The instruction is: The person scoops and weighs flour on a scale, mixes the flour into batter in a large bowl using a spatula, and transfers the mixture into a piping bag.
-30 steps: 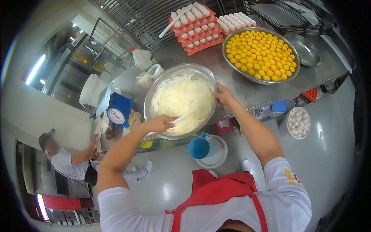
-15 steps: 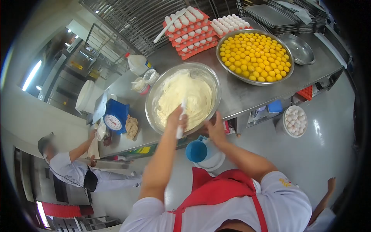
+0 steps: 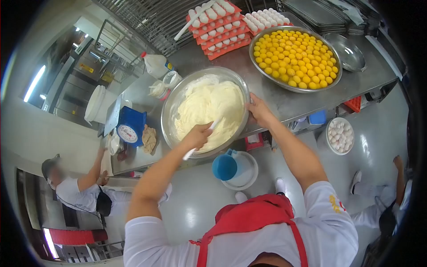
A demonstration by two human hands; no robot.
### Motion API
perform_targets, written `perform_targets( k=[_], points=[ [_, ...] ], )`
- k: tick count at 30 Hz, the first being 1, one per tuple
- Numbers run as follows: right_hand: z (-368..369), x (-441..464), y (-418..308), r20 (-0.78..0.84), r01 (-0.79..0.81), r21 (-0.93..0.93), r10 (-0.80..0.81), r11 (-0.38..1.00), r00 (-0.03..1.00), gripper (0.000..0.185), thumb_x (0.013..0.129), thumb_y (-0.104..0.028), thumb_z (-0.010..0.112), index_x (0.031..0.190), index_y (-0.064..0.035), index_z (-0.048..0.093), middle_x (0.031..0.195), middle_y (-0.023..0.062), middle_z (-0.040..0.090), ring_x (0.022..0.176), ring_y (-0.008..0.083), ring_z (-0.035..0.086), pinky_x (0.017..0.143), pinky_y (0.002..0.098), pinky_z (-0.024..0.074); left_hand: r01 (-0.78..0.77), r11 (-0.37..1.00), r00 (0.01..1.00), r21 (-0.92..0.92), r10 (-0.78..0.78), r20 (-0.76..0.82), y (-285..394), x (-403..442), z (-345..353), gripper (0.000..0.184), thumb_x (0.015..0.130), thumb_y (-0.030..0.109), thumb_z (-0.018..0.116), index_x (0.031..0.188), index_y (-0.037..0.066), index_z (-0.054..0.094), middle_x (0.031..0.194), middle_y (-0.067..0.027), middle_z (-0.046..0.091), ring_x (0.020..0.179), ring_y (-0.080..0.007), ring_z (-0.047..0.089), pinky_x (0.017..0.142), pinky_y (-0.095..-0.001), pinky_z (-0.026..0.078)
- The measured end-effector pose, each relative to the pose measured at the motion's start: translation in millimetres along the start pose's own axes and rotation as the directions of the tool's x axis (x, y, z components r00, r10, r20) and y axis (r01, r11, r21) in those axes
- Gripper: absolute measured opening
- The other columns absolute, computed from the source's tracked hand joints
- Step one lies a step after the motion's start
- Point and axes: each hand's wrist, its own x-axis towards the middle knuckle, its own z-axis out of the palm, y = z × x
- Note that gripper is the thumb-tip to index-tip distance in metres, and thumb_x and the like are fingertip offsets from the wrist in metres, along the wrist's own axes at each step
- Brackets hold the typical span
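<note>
A large steel mixing bowl (image 3: 165, 119) of thick, pale cream batter (image 3: 195, 104) sits near the front edge of the steel table. My left hand (image 3: 198, 137) is closed around the white handle of a spatula (image 3: 215, 123), over the front of the bowl. The handle's end sticks out below my fist, and the blade is hard to make out against the batter. On the bowl's right side, my right hand (image 3: 260, 111) grips the rim with its fingers.
Right of the mixing bowl stands a wide bowl (image 3: 299, 90) of egg yolks. Stacked egg trays (image 3: 229, 43) rise behind. A blue scale (image 3: 133, 127), jars and a jug (image 3: 156, 66) stand left. Below are a blue pitcher (image 3: 224, 167) and an egg bucket (image 3: 330, 140). Co-workers (image 3: 82, 196) are nearby.
My right hand has moved from the bowl's front edge up to its right rim. My left hand has shifted slightly left with the spatula, which now tilts more.
</note>
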Motion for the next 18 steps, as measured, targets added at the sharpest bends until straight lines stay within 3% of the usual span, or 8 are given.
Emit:
perform_targets(
  k=[4,6,10,11,13,14,15,18],
  points=[
    [12,-8,28,-0.094,0.052,0.021,-0.050,0.998,0.994,0.053,0.087,-0.001,0.047,0.137,-0.0070,0.028,0.097,0.0160,0.059,0.081,0.0235,0.063,0.051,0.0389,0.0562,-0.062,0.805,0.990,-0.590,-0.027,-0.141,22,40,30,0.045,0.093,0.017,0.044,0.137,0.019,0.037,0.054,-0.0017,0.041,0.040,-0.0105,0.035,0.035,-0.0236,0.032],
    [6,12,89,-0.035,0.552,-0.545,-0.676,0.630,0.736,0.057,0.086,-0.003,0.051,0.137,-0.0027,0.025,0.099,0.0191,0.058,0.087,0.0263,0.062,0.060,0.0381,0.0553,-0.094,0.639,0.985,-0.763,-0.050,-0.164,35,55,36,0.044,0.093,0.018,0.043,0.136,0.018,0.036,0.055,-0.0015,0.040,0.040,-0.0101,0.034,0.035,-0.0230,0.031],
    [71,-65,52,-0.240,0.133,0.124,-0.100,0.983,0.966,0.056,0.082,-0.008,0.057,0.132,0.0035,0.032,0.105,0.0229,0.055,0.092,0.0295,0.059,0.082,0.0368,0.0444,-0.126,0.397,0.984,-0.909,-0.065,-0.165,-4,46,19,0.041,0.093,0.019,0.042,0.133,0.017,0.037,0.059,-0.0012,0.040,0.041,-0.0096,0.031,0.036,-0.0228,0.029],
    [54,-43,64,-0.351,0.222,-0.228,-0.292,0.948,0.890,0.054,0.084,-0.009,0.056,0.131,0.0037,0.034,0.105,0.0219,0.055,0.091,0.0285,0.058,0.078,0.0367,0.0461,-0.118,0.446,0.986,-0.887,-0.051,-0.157,-22,34,4,0.041,0.093,0.020,0.043,0.133,0.017,0.039,0.060,-0.0019,0.042,0.042,-0.0099,0.031,0.036,-0.0240,0.030],
    [18,11,74,-0.352,0.286,-0.579,-0.551,0.763,0.757,0.050,0.086,-0.012,0.054,0.129,0.0036,0.037,0.103,0.0194,0.056,0.089,0.0266,0.057,0.070,0.0361,0.0484,0.018,0.907,0.942,-0.421,-0.157,-0.297,-40,-8,-28,0.043,0.090,0.019,0.047,0.133,0.013,0.042,0.070,-0.0134,0.056,0.050,-0.0204,0.050,0.046,-0.0333,0.043],
    [4,40,67,-0.322,0.334,-0.600,-0.602,0.727,0.731,0.048,0.086,-0.012,0.053,0.129,0.0033,0.037,0.102,0.0180,0.056,0.088,0.0258,0.056,0.066,0.0356,0.0490,-0.042,0.978,0.924,0.203,0.115,-0.366,-73,-21,-47,0.044,0.089,0.018,0.049,0.132,0.011,0.044,0.081,-0.0194,0.059,0.064,-0.0264,0.056,0.058,-0.0368,0.046],
    [11,44,38,-0.329,0.263,-0.405,-0.408,0.876,0.852,0.046,0.087,-0.012,0.052,0.129,0.0027,0.039,0.099,0.0160,0.057,0.084,0.0244,0.056,0.061,0.0346,0.0488,-0.062,0.664,0.898,0.745,0.363,-0.248,-103,-29,-61,0.045,0.088,0.018,0.051,0.132,0.010,0.045,0.092,-0.0254,0.062,0.077,-0.0324,0.062,0.069,-0.0403,0.049],
    [21,27,-5,-0.167,0.083,-0.245,-0.126,0.966,0.978,0.044,0.087,-0.011,0.051,0.128,0.0012,0.040,0.096,0.0130,0.057,0.076,0.0213,0.057,0.053,0.0326,0.0480,-0.068,0.591,0.997,0.804,0.002,0.083,-54,-75,-83,0.047,0.087,0.016,0.053,0.132,0.011,0.044,0.105,-0.0289,0.058,0.097,-0.0362,0.059,0.082,-0.0407,0.045]
  ],
)
